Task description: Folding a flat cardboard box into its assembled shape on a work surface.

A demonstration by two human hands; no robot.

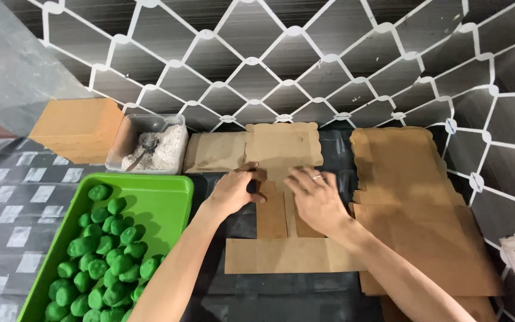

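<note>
- Here, both hands are on a flat brown cardboard box blank [272, 223] that lies unfolded on the dark floor mat [269, 295], in the middle of the view.
- The left hand [238, 189] presses on the middle part of the blank, with fingers curled; it seems to pinch a small flap, but the view there is poor, so I cannot say it for sure.
- The right hand [315, 200] lies flat and open on the cardboard, fingers spread, holding nothing; it only pushes down.
- Progress: the blank is nearly all flat. No wall stands up and no box shape is formed, so I judge the folding is only at its beginning.
- Direction: the long axis of the blank goes away from the person, from the wide near panel to the scalloped end [283, 143] by the wall.
- A stack of same blanks [412, 197] waits at the right; a green tray [171, 194] of green balls [105, 256] is at the left.
</note>
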